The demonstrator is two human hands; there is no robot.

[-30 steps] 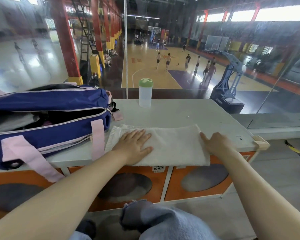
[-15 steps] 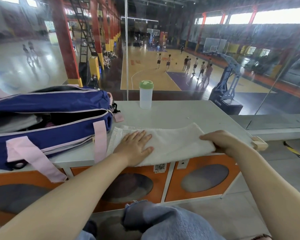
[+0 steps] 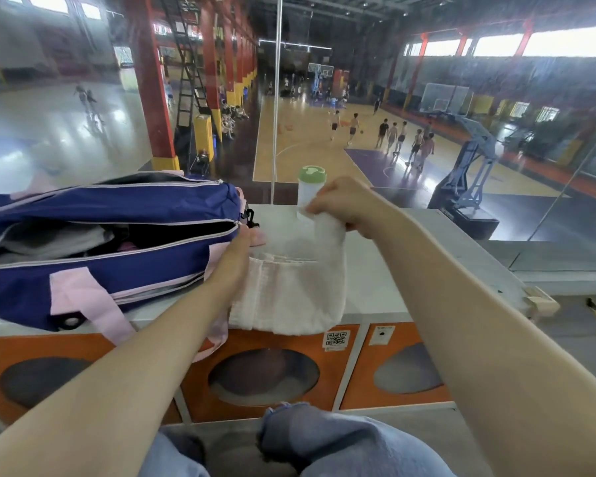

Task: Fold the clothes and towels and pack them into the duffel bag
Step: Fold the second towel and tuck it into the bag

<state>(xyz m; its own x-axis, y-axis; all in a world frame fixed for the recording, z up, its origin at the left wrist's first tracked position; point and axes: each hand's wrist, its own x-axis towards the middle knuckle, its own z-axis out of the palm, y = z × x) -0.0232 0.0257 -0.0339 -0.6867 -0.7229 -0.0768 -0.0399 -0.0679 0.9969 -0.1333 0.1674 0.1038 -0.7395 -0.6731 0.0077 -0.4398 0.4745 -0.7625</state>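
Note:
A white towel (image 3: 289,294) lies on the grey counter (image 3: 393,270) just right of the duffel bag. My right hand (image 3: 341,204) pinches the towel's right end and holds it raised above the counter, so the cloth hangs in a curve over its left half. My left hand (image 3: 240,247) is at the towel's far left corner, against the end of the bag; its fingers are hidden. The navy duffel bag (image 3: 100,208) with pink straps sits on the counter's left part, unzipped, with grey clothing (image 3: 49,239) inside.
A clear bottle with a green lid (image 3: 311,175) stands at the counter's far edge, partly behind my right hand. A glass wall rises right behind it. Orange locker fronts (image 3: 358,339) lie below the counter, and my knees in jeans (image 3: 324,438) are at the bottom.
My right hand has lifted the towel's right end and carried it up and leftwards. My left hand has slid from the towel's top to its far left corner by the bag.

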